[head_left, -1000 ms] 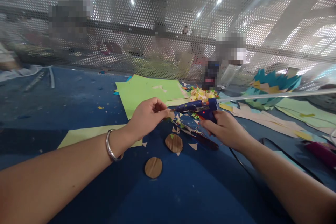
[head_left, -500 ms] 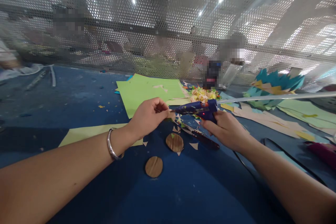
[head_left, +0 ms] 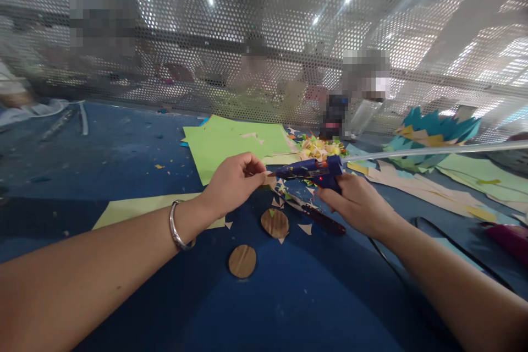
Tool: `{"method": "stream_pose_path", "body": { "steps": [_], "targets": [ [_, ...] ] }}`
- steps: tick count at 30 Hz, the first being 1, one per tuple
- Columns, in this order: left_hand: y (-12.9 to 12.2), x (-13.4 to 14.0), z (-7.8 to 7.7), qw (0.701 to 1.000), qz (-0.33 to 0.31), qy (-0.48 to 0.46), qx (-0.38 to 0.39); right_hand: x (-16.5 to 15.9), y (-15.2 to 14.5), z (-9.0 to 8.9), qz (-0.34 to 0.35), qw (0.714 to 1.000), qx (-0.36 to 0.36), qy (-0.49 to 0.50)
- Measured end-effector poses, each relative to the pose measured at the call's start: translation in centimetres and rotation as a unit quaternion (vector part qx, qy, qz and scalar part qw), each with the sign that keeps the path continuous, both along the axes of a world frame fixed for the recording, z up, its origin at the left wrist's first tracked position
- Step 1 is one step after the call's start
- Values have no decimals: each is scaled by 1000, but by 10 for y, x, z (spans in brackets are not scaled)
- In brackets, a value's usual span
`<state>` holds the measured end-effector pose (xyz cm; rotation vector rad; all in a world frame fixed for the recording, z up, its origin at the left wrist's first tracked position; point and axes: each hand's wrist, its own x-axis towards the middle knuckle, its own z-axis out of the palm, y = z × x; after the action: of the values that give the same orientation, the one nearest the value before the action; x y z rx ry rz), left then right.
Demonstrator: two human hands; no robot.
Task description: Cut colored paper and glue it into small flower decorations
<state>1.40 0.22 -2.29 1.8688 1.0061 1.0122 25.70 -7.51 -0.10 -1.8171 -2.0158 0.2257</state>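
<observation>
My right hand (head_left: 358, 201) is closed round the handle of a blue hot glue gun (head_left: 303, 169), whose red light is lit. A long clear glue stick (head_left: 429, 150) juts out of its back to the right. With thumb and fingers pinched, my left hand (head_left: 237, 181) holds a small pale pink paper piece (head_left: 270, 180), and the gun's nozzle is right at it. Below the gun lies a pair of scissors (head_left: 315, 215) with dark handles, among small paper scraps (head_left: 305, 229). Two brown wood-grain discs (head_left: 242, 261) rest on the blue table nearer me.
Green paper sheets (head_left: 235, 140) lie behind my left hand, and a pale yellow sheet (head_left: 144, 209) under that forearm. Small paper flowers (head_left: 319, 148) are heaped behind the gun. A teal paper crown-like piece (head_left: 437, 135) and a black cord (head_left: 454, 242) are at right. A perforated metal screen (head_left: 231, 27) closes the back.
Almost nothing differs. Both hands, the glue gun and the paper piece keep their places, with only a very slight shift of the view.
</observation>
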Motion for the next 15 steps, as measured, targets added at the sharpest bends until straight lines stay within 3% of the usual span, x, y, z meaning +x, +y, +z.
{"method": "stream_pose_path", "body": {
  "steps": [15],
  "targets": [
    [0, 0, 0, 1000, -3, 22, 11, 2, 2, -4, 8, 999, 30, -14]
  ]
}}
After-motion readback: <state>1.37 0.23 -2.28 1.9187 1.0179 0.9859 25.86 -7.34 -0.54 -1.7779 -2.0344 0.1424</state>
